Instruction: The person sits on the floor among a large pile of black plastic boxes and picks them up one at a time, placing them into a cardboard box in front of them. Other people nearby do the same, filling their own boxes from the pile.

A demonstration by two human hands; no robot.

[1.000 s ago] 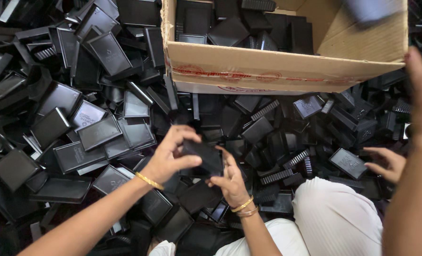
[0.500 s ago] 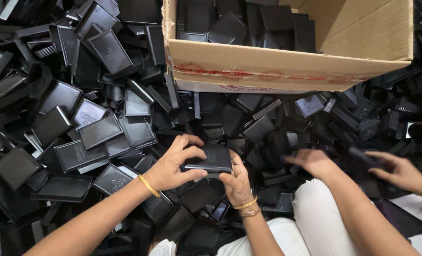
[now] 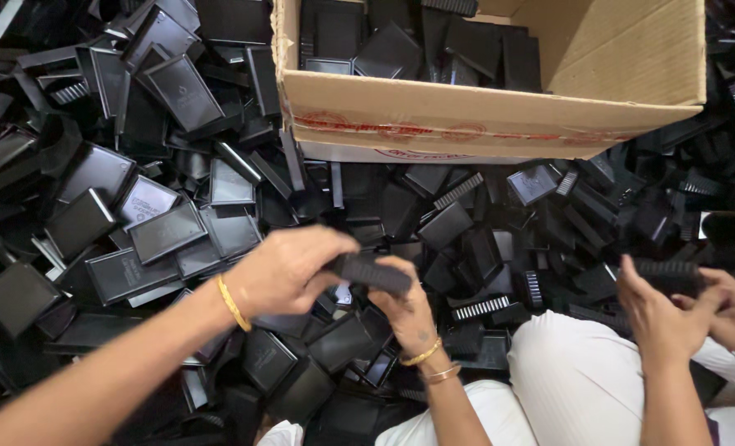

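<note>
Left hand point(image 3: 281, 268) and right hand point(image 3: 409, 310) pinch a black plastic piece point(image 3: 373, 272) (likely light, stiff) by its ends.

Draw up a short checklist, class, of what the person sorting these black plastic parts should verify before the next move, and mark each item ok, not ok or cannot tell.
1. Black plastic part held by both hands: ok; the left hand and right hand both grip it.
2. Part clear of the pile of black parts: ok; it is held above the pile.
3. Cardboard box open: ok; black pieces already lie inside, with bare space at its right.
4. Co-worker's hands clear of the held part: ok; they are apart, to the right, on another ribbed piece.
5. Part undamaged: cannot tell; it is blurred.
</note>
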